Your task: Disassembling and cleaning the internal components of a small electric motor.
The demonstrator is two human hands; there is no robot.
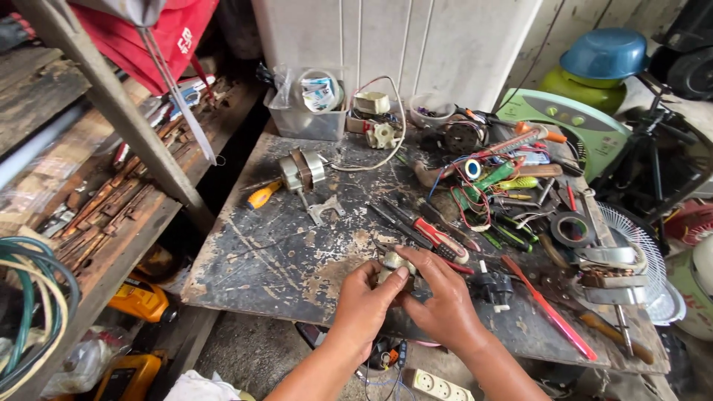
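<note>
Both hands, left hand (365, 297) and right hand (440, 295), clasp a small metal part (394, 261) on the scarred, tool-strewn workbench (275, 252); cluttered wooden shelves (111, 200) stand left.

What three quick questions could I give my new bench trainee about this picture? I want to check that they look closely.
1. True or false: both hands are on the same small part.
2. Which lies nearest the right hand? A) the red-handled pliers B) the blue bowl C) the orange-handled screwdriver
3. Fill in: the small fan motor with a shaft lies beside the ______-handled screwdriver.

Key
1. True: the left hand and right hand close around a small pale metal part at the edge of the worn worktop.
2. A: the red-handled pliers; the blue bowl sits far back.
3. Orange: the fan motor is next to the orange-handled screwdriver.
</note>
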